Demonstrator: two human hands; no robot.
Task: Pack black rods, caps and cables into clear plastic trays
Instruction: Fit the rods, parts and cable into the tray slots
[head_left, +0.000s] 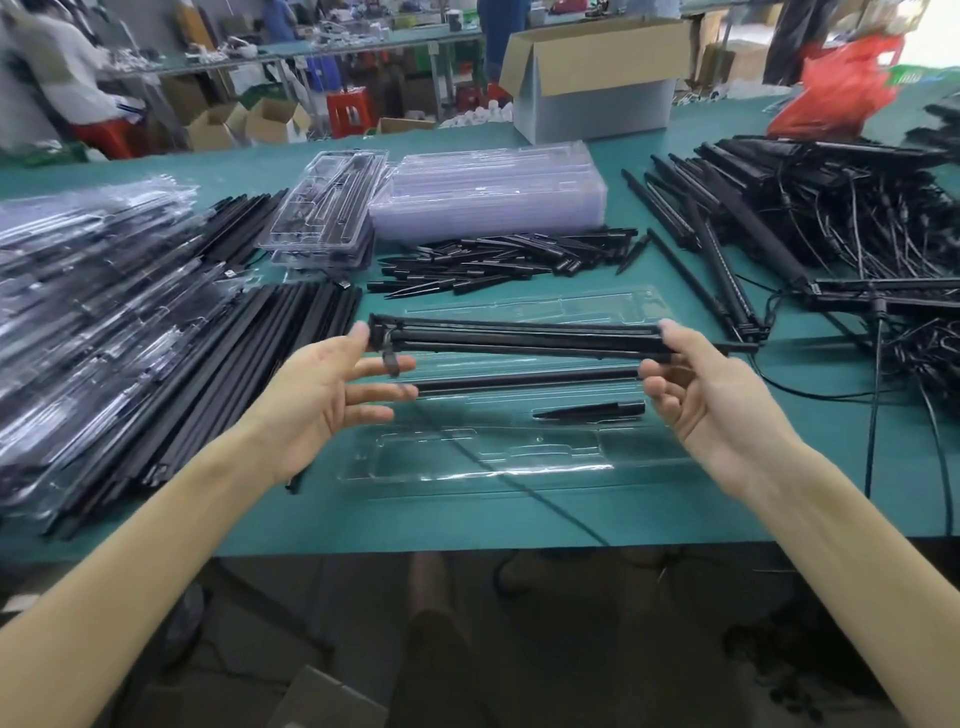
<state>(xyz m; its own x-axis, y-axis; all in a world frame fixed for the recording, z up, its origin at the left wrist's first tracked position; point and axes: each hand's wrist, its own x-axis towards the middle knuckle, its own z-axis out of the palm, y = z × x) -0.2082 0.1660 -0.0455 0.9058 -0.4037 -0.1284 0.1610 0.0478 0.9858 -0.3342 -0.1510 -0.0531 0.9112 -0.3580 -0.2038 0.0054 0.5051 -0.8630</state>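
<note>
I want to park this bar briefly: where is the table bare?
Bare strip between the open tray and the table's near edge, crossed by one cable. Crowded: rod stacks left, spikes behind, cable tangle right.

Room along the table (441, 519) front; rod stacks (291, 332) left (cable tangle (852, 228) right) crowd the sides.
</note>
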